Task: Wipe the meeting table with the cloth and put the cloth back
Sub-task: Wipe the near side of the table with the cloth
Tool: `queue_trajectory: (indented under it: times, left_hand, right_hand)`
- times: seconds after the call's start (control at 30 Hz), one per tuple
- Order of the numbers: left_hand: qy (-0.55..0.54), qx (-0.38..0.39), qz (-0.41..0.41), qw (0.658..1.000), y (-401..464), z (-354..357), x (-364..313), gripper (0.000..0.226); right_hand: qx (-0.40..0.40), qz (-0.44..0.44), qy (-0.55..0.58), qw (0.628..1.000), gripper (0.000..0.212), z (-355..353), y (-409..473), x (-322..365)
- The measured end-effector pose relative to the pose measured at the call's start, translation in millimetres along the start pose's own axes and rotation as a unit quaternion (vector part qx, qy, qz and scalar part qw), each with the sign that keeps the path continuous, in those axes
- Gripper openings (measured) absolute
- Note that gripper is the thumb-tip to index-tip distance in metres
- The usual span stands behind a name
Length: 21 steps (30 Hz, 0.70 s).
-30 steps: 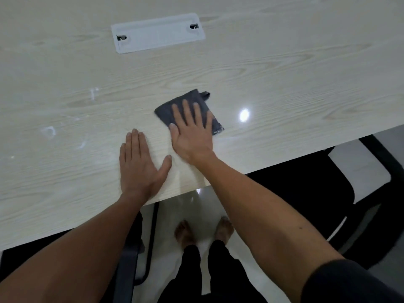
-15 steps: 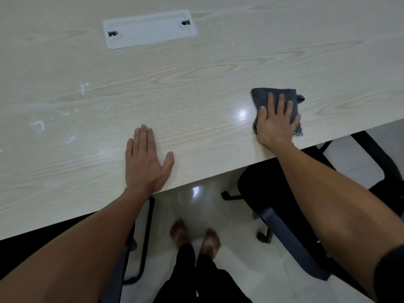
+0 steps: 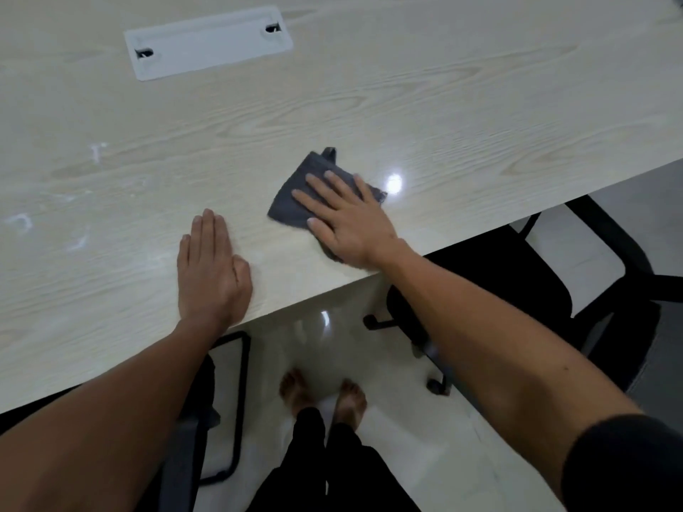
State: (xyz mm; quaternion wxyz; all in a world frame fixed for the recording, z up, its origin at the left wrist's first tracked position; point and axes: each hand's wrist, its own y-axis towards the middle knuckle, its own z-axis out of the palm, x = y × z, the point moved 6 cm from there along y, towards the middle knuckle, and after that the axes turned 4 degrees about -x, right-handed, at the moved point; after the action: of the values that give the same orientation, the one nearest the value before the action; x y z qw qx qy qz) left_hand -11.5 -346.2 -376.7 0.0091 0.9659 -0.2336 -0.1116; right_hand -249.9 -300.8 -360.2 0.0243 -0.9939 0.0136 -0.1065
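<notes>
A folded dark grey cloth (image 3: 295, 195) lies on the pale wood-grain meeting table (image 3: 406, 105), close to its near edge. My right hand (image 3: 347, 219) presses flat on the cloth with straight, spread fingers, covering its right half. My left hand (image 3: 210, 267) rests flat on the bare tabletop a short way left of the cloth, fingers together, holding nothing.
A white cable-port cover (image 3: 209, 42) is set into the table at the back left. Faint smears (image 3: 55, 216) show on the left part of the top. A black office chair (image 3: 517, 275) stands under the table edge at right, another chair frame (image 3: 225, 408) at lower left.
My right hand has slid the cloth back left along the near edge, after sweeping it right half a second ago. My left hand stays put on the table.
</notes>
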Motion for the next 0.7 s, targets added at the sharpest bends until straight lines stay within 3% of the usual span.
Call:
queue_trajectory:
  times: [0.07, 0.17, 0.27, 0.33, 0.53, 0.63, 0.7]
  left_hand:
    - [-0.003, 0.005, -0.006, 1.000, -0.1, 0.6, -1.0, 0.075]
    - [-0.002, 0.000, -0.009, 1.000, -0.2, 1.6, -0.6, 0.074]
    - [-0.005, -0.005, -0.006, 1.000, -1.7, 2.7, 1.4, 0.073]
    - [-0.017, -0.011, -0.002, 1.000, -2.0, 2.1, 2.7, 0.073]
    - [-0.173, -0.057, -0.047, 0.982, -1.5, -17.3, 18.6, 0.064]
    - [-0.150, -0.081, -0.072, 0.983, -2.8, -33.9, 45.7, 0.061]
    - [-0.129, -0.075, -0.094, 0.984, -3.7, -41.6, 64.9, 0.061]
  right_hand:
    - [-0.035, 0.127, -0.003, 0.991, 0.058, -14.3, -10.5, -66.3]
    - [-0.048, 0.312, 0.020, 0.949, 0.061, -25.5, -40.8, -130.9]
    - [-0.066, 0.442, 0.043, 0.894, 0.064, -20.0, -61.5, -119.3]
    - [-0.081, 0.467, 0.048, 0.879, 0.066, -9.9, -65.7, -78.3]
    - [-0.096, 0.352, 0.044, 0.930, 0.068, 30.8, -46.2, 98.7]
    - [-0.035, 0.200, 0.046, 0.978, 0.071, 52.5, -15.1, 183.1]
    - [-0.003, 0.066, 0.049, 0.997, 0.070, 55.4, 3.3, 201.1]
